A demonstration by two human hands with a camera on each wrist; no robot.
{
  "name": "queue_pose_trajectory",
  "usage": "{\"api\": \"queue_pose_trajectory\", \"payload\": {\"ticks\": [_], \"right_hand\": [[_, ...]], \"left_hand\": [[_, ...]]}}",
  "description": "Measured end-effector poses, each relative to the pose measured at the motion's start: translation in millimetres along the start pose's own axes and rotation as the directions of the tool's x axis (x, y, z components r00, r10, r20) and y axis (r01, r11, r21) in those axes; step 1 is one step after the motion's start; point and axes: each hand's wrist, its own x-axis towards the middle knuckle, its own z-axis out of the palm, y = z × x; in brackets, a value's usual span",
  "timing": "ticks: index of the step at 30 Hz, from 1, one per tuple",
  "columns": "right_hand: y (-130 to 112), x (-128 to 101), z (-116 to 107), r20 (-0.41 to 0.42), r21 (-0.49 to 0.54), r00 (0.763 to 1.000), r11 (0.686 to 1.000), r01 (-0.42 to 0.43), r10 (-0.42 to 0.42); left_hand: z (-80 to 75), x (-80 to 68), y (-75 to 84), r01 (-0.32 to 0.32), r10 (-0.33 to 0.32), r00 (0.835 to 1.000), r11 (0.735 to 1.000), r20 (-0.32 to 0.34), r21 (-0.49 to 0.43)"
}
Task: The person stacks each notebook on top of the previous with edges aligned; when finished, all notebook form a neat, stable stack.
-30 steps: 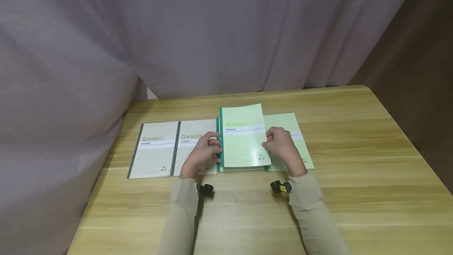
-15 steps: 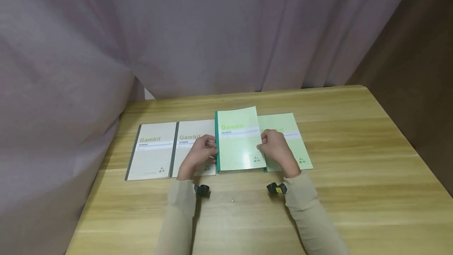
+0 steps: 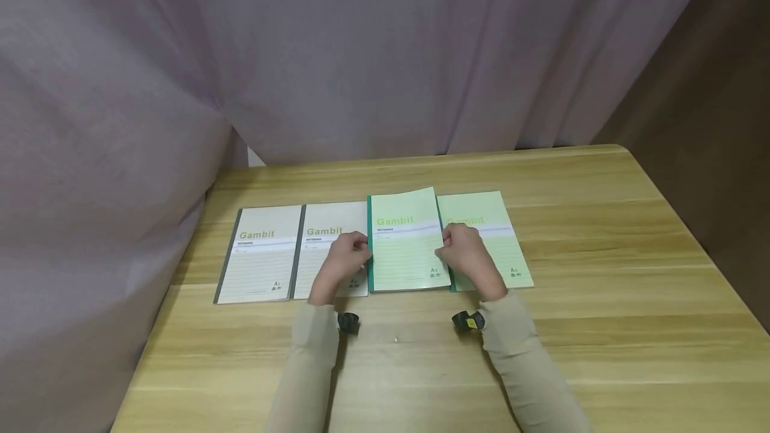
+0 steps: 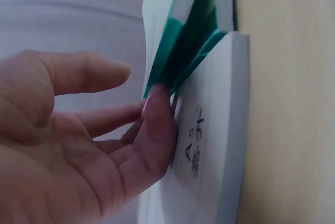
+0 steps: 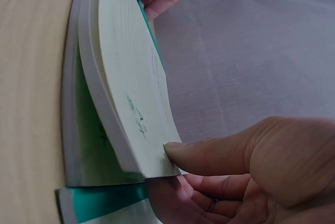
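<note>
My right hand (image 3: 472, 256) pinches the right edge of a pale green notebook (image 3: 406, 252), thumb (image 5: 201, 156) on the cover and fingers beneath. That edge is bent up, while another green notebook (image 5: 97, 150) lies directly under it. At the green spine, my left hand (image 3: 341, 262) touches with its fingertips (image 4: 157, 96); its thumb (image 4: 99, 72) stands away from the cover in the left wrist view. Further right, a green notebook (image 3: 508, 246) lies flat, partly behind my right hand. My left hand is over a white notebook (image 3: 325, 216) with a dark spine.
A second white notebook (image 3: 259, 259) lies at the left end of the row. The notebooks lie side by side on a wood-grain table (image 3: 601, 286). Grey curtains (image 3: 361, 52) hang behind the table's far edge.
The held green notebook has come down and slightly left, onto the green one beneath it, which it now covers in the head view. Both hands have kept at its sides.
</note>
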Motion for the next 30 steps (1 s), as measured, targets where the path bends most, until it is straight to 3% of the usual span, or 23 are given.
{"api": "queue_pose_trajectory", "payload": {"ticks": [8,18,30], "right_hand": [[4.3,1.9,1.8,-0.003,-0.012,1.000,1.000,-0.013,0.013],[5.9,2.9,1.4,0.024,-0.072,1.000,0.997,-0.017,0.019],[2.8,3.7,0.9,0.075,-0.089,0.997,0.996,-0.003,0.009]], "left_hand": [[5.2,2.2,6.0,-0.010,0.012,0.999,0.998,-0.032,0.068],[7.0,4.2,7.6,-0.033,0.034,0.999,0.997,-0.016,0.070],[6.3,2.1,6.8,0.024,-0.023,0.999,0.999,-0.030,0.049]]}}
